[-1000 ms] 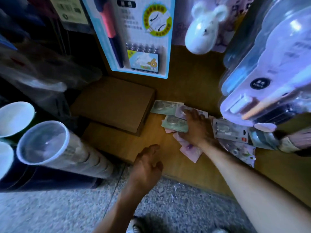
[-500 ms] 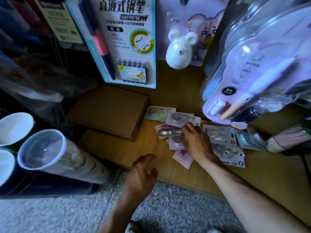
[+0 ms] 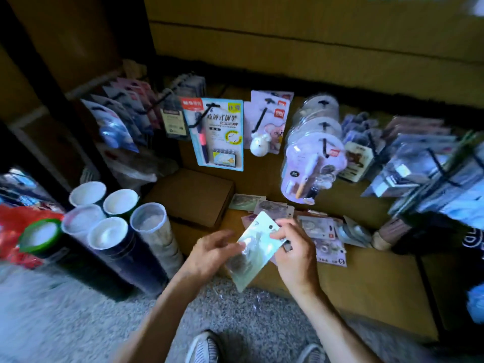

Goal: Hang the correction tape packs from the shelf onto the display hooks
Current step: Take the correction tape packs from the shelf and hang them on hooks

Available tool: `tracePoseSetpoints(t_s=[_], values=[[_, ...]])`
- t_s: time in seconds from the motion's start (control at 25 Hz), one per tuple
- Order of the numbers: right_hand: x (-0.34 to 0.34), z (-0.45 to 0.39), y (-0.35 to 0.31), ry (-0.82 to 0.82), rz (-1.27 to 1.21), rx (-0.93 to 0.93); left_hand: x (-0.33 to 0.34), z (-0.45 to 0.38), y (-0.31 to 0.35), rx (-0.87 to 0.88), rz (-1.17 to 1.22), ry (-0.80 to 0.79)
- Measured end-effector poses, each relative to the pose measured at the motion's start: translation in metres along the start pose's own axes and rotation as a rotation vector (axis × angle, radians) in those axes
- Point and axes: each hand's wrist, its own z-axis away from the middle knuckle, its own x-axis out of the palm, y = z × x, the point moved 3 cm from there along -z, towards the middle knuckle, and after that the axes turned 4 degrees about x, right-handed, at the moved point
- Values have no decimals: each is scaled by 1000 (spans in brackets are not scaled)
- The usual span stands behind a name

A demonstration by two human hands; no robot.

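A pale green correction tape pack (image 3: 255,248) is held tilted above the front edge of the wooden shelf (image 3: 366,279). My right hand (image 3: 294,251) pinches its upper right corner, and my left hand (image 3: 212,252) grips its left side. More correction tape packs (image 3: 318,229) lie loose on the shelf just beyond my hands. Black display hooks (image 3: 262,119) stick out from the back board above the shelf, most loaded with hanging packs.
A brown cardboard box (image 3: 193,197) sits on the shelf left of the loose packs. Several upright tubes (image 3: 149,226) stand on the floor at left. A blue pen pack (image 3: 217,134), a mouse-shaped pack (image 3: 272,127) and a clear purple pack (image 3: 311,163) hang above.
My right hand lifted a pack off the shelf pile toward me, and my left hand came up to take its other side. The view pulled back and up, showing the hooks.
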Motion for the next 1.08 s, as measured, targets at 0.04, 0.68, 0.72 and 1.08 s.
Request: tracePoseSetpoints(t_s=[0.04,0.68,0.72,1.08], values=[[-9,2,-18,16,-46,24,-5,15,10,42,0,-60],[-125,-28,-177,-193,-669,424,3,109,186,560,164,106],[-132,-33,-180,-186,-650,397,1,107,190,551,192,139],[-164,-57,-184,-167,-620,305,-5,102,210,389,467,164]])
